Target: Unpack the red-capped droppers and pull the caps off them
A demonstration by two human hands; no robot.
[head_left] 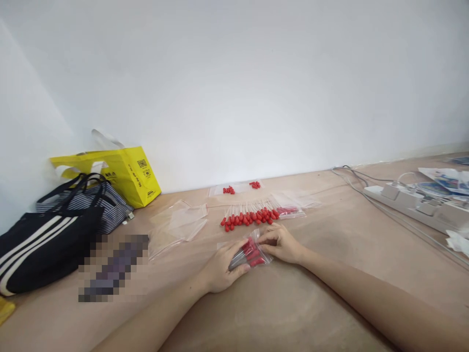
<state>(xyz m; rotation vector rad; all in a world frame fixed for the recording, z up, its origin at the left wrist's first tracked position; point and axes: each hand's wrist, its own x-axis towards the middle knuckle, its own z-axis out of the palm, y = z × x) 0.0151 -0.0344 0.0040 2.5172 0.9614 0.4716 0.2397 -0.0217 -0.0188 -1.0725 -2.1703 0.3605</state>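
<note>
My left hand [221,268] and my right hand [281,243] both pinch a small clear plastic bag [251,254] lying on the tan table [293,303]. The bag holds several droppers with red bulbs. My left fingers curl over its lower left side, and my right fingers grip its upper right edge. Just beyond the hands lies a loose row of red-bulbed droppers [249,216]. A filled bag [291,211] rests to their right.
Empty clear bags [179,225] lie to the left. Two more bags with red bulbs [240,187] sit by the wall. A yellow bag [126,173] and striped black bags [54,234] stand at left. A power strip with cables [414,203] lies at right.
</note>
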